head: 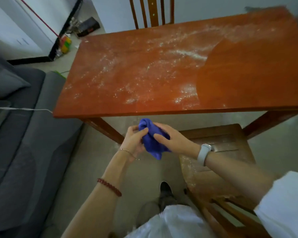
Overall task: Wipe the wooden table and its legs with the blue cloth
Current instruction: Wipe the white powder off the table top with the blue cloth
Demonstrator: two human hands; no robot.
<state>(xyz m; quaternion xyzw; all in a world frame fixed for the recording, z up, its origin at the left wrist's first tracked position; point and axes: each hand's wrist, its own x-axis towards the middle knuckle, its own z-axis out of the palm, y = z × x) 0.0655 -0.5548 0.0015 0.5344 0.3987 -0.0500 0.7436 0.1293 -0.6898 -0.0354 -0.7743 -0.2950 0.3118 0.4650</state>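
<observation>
The wooden table (110, 103) fills the upper part of the view, its reddish top strewn with white powder on the left and middle; a curved patch at the right (248, 74) is free of powder. Two of its legs (107, 129) show under the near edge. In front of that edge, above the floor, a bunched blue cloth (152, 143) sits between both hands. My left hand (133, 140) grips its left side and my right hand (174, 140) wraps its right side.
A wooden chair (218, 152) dusted with powder stands at the lower right, partly under the table. Another chair back (151, 12) rises behind the far edge. A grey sofa (24, 134) lines the left. A broom and clutter (65, 43) lie at the far left.
</observation>
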